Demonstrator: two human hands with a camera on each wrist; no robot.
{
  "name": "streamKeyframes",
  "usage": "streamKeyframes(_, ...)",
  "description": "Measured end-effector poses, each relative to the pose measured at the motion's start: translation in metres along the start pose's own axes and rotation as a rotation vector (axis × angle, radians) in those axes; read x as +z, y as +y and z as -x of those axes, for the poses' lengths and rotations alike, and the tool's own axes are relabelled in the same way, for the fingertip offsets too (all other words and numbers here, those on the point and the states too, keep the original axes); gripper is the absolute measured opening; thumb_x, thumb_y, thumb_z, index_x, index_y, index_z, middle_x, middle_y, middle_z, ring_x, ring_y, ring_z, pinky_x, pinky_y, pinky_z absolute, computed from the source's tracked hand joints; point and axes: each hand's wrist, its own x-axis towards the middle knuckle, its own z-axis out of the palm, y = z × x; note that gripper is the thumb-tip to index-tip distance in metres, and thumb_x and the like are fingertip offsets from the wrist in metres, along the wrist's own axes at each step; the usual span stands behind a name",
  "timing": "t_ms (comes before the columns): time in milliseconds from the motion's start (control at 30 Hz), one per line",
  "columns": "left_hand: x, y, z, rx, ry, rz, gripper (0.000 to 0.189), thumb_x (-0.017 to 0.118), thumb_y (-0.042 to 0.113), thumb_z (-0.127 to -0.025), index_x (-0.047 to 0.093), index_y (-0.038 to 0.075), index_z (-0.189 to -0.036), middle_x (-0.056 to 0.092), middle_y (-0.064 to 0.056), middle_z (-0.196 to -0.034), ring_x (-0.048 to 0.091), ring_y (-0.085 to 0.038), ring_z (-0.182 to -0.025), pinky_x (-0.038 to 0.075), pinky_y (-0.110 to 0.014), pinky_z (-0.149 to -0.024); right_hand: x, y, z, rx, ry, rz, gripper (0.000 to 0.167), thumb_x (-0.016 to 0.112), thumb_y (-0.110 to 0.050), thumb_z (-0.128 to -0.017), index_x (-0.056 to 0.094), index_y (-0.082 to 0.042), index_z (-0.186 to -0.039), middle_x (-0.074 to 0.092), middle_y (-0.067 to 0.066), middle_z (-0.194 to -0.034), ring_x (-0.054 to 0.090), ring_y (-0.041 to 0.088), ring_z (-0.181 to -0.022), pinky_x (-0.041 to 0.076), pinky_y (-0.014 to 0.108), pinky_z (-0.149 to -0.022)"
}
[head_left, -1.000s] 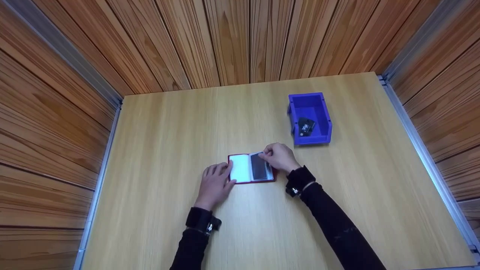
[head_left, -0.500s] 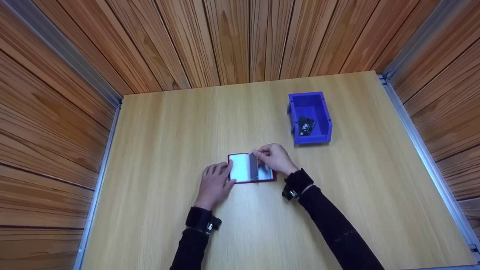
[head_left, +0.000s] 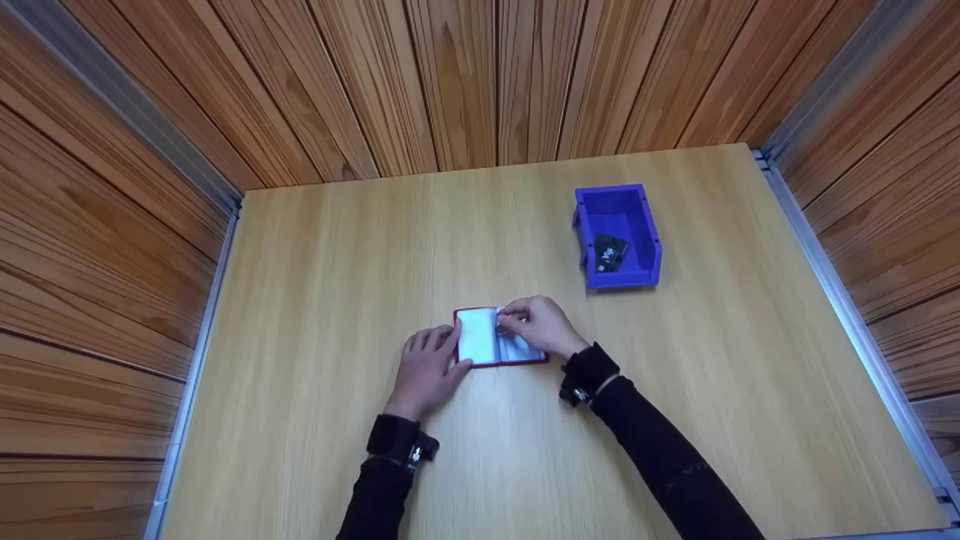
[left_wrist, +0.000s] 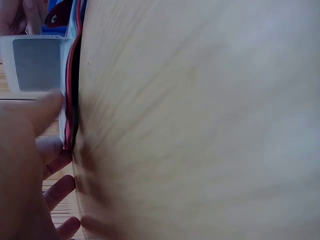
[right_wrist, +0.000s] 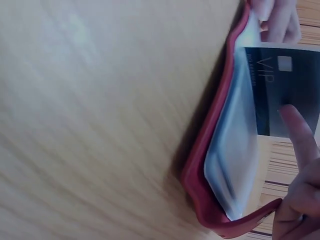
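A small red card holder [head_left: 501, 366] with clear sleeves lies spread on the table. One sleeve stands upright, holding a dark card [right_wrist: 290, 82] marked VIP with a chip square. My left hand [head_left: 427, 371] rests at the holder's left edge, fingers mostly straight, with fingertips at the red cover in the left wrist view. My right hand [head_left: 547, 326] reaches in from the right. In the right wrist view its extended finger [right_wrist: 297, 130] touches the card's face through the sleeve, while other fingers are curled. The sleeve's left side [left_wrist: 37, 62] shows no finger on it.
A blue-purple bin [head_left: 622, 281] stands at the back right of the table, with dark cards [head_left: 610, 252] lying inside. Wood-plank walls [head_left: 465, 82] and metal rails bound the wooden table [head_left: 337, 262]. Dark straps sit on both wrists.
My right hand has moved left, swinging the sleeve with its dark card from lying flat on the right side to upright. The left hand has stayed in place.
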Motion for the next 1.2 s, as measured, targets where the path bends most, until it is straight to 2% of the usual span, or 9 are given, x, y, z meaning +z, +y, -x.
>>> streamKeyframes(100, -0.001, -0.0007, -0.0005, 0.003, -0.002, 0.007, 0.079, 0.056, 0.056, -0.101, 0.028, 0.019, -0.165, 0.048, -0.009, -0.156, 0.04, -0.034, -0.145, 0.023, -0.057, -0.124, 0.0021, 0.0011, 0.0007, -0.028, -0.002, 0.052, 0.02, 0.073, -0.018, -0.096, 0.081, -0.005, -0.109, 0.079, 0.009, -0.108, 0.073, 0.025, -0.102, 0.055, 0.043, -0.095)
streamKeyframes(333, -0.001, -0.0031, -0.0011, 0.009, -0.004, 0.021, 0.097, 0.06, 0.063, -0.095, 0.017, 0.016, -0.167, 0.047, -0.01, -0.158, 0.041, -0.033, -0.145, 0.023, -0.057, -0.124, 0.0045, 0.0008, 0.0029, -0.024, -0.041, 0.059, 0.018, 0.074, -0.019, -0.095, 0.081, -0.008, -0.108, 0.08, 0.005, -0.102, 0.072, 0.023, -0.101, 0.055, 0.044, -0.095)
streamKeyframes(467, -0.0014, -0.0033, -0.0009, 0.011, -0.004, 0.044, 0.104, 0.062, 0.067, -0.092, 0.012, 0.017, -0.168, 0.047, -0.009, -0.159, 0.041, -0.031, -0.145, 0.022, -0.057, -0.124, 0.0057, 0.0009, 0.0028, -0.03, -0.069, 0.082, 0.02, 0.074, -0.02, -0.095, 0.081, -0.009, -0.11, 0.08, 0.004, -0.104, 0.071, 0.022, -0.106, 0.055, 0.043, -0.096)
streamKeyframes(600, -0.0024, -0.0019, -0.0003, 0.015, -0.001, 0.034, 0.092, 0.056, 0.066, -0.096, 0.018, 0.021, -0.167, 0.049, -0.008, -0.157, 0.042, -0.032, -0.144, 0.023, -0.057, -0.124, 0.0066, 0.0008, 0.0025, -0.025, -0.083, 0.117, 0.021, 0.074, -0.022, -0.096, 0.081, -0.01, -0.112, 0.078, 0.003, -0.111, 0.069, 0.022, -0.112, 0.055, 0.044, -0.098)
streamKeyframes(767, -0.0018, 0.0012, -0.0011, 0.034, 0.035, 0.028, 0.065, 0.048, 0.053, -0.106, 0.034, 0.025, -0.163, 0.053, -0.009, -0.151, 0.044, -0.033, -0.14, 0.024, -0.058, -0.123, 0.0071, 0.0008, 0.0027, -0.045, -0.081, 0.154, 0.022, 0.074, -0.022, -0.096, 0.08, -0.01, -0.113, 0.079, 0.003, -0.106, 0.071, 0.023, -0.107, 0.054, 0.045, -0.097)
streamKeyframes(967, -0.0005, 0.0044, -0.0025, 0.015, 0.035, 0.008, 0.06, 0.051, 0.048, -0.106, 0.038, 0.028, -0.161, 0.052, -0.006, -0.151, 0.042, -0.033, -0.141, 0.023, -0.057, -0.124, 0.0072, -0.0004, 0.0037, -0.048, -0.081, 0.14, 0.023, 0.074, -0.022, -0.096, 0.08, -0.01, -0.116, 0.079, 0.002, -0.101, 0.07, 0.022, -0.104, 0.054, 0.044, -0.095)
streamKeyframes(1067, 0.0, 0.0045, -0.0025, 0.01, 0.036, 0.0, 0.06, 0.054, 0.046, -0.105, 0.04, 0.028, -0.16, 0.052, -0.005, -0.151, 0.041, -0.032, -0.141, 0.024, -0.056, -0.123, 0.0065, -0.0004, 0.004, -0.029, -0.068, 0.124, 0.021, 0.074, -0.02, -0.096, 0.08, -0.012, -0.114, 0.077, -0.001, -0.095, 0.067, 0.018, -0.096, 0.052, 0.038, -0.087)
streamKeyframes(1200, 0.0001, 0.0044, -0.0023, 0.003, 0.034, 0.001, 0.06, 0.055, 0.047, -0.105, 0.04, 0.029, -0.16, 0.051, -0.005, -0.151, 0.041, -0.032, -0.142, 0.024, -0.056, -0.123, 0.0047, 0.0011, 0.0046, -0.046, -0.034, 0.109, 0.019, 0.072, -0.016, -0.096, 0.08, -0.011, -0.112, 0.073, -0.002, -0.086, 0.059, 0.012, -0.076, 0.047, 0.03, -0.073)
